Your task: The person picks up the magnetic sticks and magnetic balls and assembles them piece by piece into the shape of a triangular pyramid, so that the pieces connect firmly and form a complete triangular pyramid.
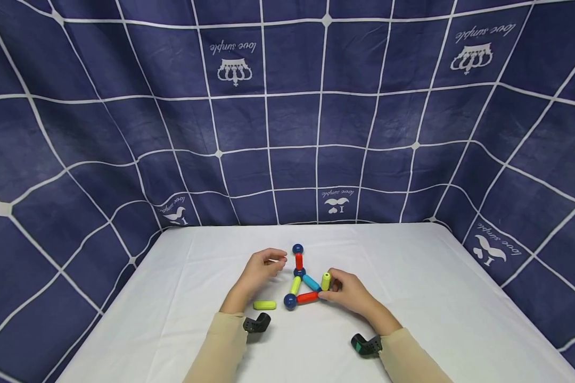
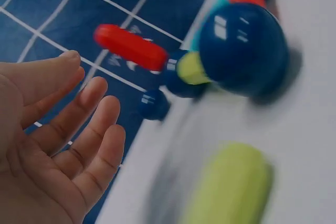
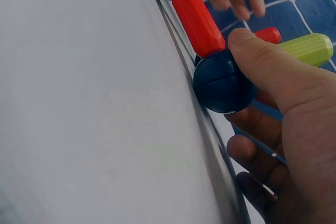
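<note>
- Flat triangle on the white-covered bench (image 1: 426, 298): lime rod (image 1: 295, 285), light-blue rod (image 1: 311, 283) and red rod (image 1: 308, 297), apparently a footing for uprights.
- Upright red rod (image 1: 299, 261), at the far corner ball (image 1: 299, 273).
- Upright lime rod (image 1: 326, 281), on the right corner ball (image 3: 223, 85); pinched near its foot by the right hand (image 1: 348, 289), fingers closed in, probably for steadiness.
- Left hand (image 1: 261, 267): fingers loosely spread, nothing held, near the far corner.
- Loose lime rod (image 1: 264, 305), left of the triangle, seemingly a spare within reach.
</note>
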